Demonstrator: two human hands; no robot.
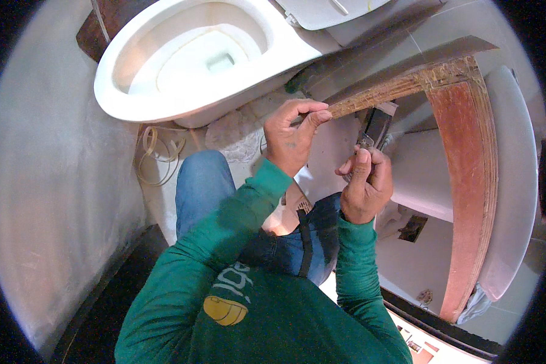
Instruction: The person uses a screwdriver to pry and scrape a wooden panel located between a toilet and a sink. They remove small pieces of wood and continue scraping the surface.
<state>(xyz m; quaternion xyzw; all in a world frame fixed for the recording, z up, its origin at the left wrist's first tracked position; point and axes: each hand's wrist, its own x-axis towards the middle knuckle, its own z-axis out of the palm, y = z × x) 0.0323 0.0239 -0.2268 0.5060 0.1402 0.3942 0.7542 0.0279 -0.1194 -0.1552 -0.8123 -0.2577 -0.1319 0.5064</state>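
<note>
My left hand (290,132) is closed in a pinch at the near-left end of a rough wooden frame (379,92), thumb and forefinger against its layered edge. The frame turns a corner at the upper right, and a reddish panel (461,151) runs down from there. Just below the frame's upper strip, my right hand (368,182) is closed, thumb up, around the lower end of a small dark metal piece (376,124). Its upper part is flat and black. My fingers cover the lower part, so its exact kind is unclear.
A white toilet bowl (136,109) with its lid raised stands at the far left. A looped pale hose or strap (158,173) lies on the floor beside it. The grey wall (60,158) closes off the left side. A rounded white basin (512,176) borders the frame on the right.
</note>
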